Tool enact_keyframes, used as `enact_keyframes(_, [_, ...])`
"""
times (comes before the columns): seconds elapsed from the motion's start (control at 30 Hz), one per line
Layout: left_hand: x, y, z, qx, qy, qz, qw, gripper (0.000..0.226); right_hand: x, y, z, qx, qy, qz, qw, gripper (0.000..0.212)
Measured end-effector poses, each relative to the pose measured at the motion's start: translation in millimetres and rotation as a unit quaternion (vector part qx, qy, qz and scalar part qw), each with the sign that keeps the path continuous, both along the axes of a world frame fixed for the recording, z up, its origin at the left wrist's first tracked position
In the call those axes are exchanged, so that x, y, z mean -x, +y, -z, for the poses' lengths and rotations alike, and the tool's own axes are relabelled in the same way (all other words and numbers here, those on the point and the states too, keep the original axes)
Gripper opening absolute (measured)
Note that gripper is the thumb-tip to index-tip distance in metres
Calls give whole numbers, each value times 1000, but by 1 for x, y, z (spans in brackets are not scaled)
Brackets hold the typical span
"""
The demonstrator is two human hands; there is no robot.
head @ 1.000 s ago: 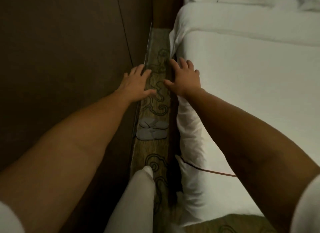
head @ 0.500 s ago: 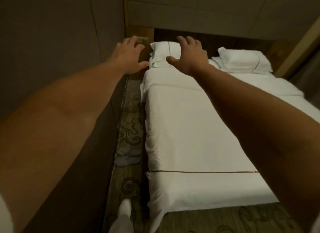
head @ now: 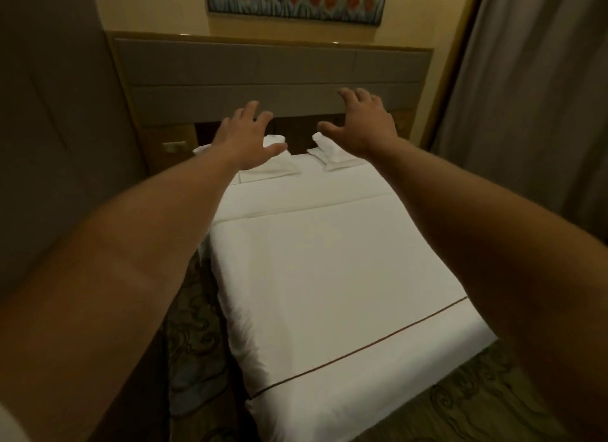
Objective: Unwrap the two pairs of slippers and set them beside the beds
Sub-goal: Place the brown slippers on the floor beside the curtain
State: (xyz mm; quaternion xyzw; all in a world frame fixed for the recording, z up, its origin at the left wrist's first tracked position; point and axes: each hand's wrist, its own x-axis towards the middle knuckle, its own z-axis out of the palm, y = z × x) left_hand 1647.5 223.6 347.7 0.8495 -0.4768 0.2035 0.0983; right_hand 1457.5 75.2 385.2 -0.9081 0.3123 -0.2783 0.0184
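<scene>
Head view: left hand (head: 248, 138) and right hand (head: 365, 125) both open, grip empty, over white-sheeted bed (head: 329, 270); slippers not clearly visible, perhaps dim grey patch on near-left patterned carpet (head: 187, 379); judgement: look down before reaching.

Both forearms are seen bare up to the left hand (head: 245, 142) and right hand (head: 365, 129); no rings or watch are worn.

Dim warm indoor light; white bed cover (head: 329, 260) brightest, left wall (head: 49, 145) and carpet (head: 197, 343) in shadow. Soft focus, wide-angle stretch on near forearms at edges.
</scene>
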Motion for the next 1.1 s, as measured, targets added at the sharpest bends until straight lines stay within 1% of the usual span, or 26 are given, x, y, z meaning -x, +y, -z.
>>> enact_keyframes(0.07, [13,-34,1,0,1,34,999,80,27,-17,0,2,1,31,1000,88])
enact_keyframes(0.2, [63,-107,15,-2,15,107,994,78,91,-57,11,19,33,86,996,84])
enact_keyframes(0.4, [180,-243,29,8,29,223,974,75,215,-146,19,25,53,189,980,80])
enact_keyframes(0.5, [249,-318,38,5,19,272,962,73,286,-203,26,32,45,251,966,78])
enact_keyframes(0.63, [331,-419,48,-4,24,305,952,74,380,-287,35,18,66,322,944,78])
enact_keyframes(0.8, [417,-540,44,13,55,343,938,72,483,-384,32,-10,43,384,922,75])
enact_keyframes(0.93, [479,-629,49,19,54,379,923,70,537,-453,38,-6,50,399,916,72])
enact_keyframes(1.1, [543,-750,75,-3,53,419,906,70,595,-551,58,-18,57,420,905,71])
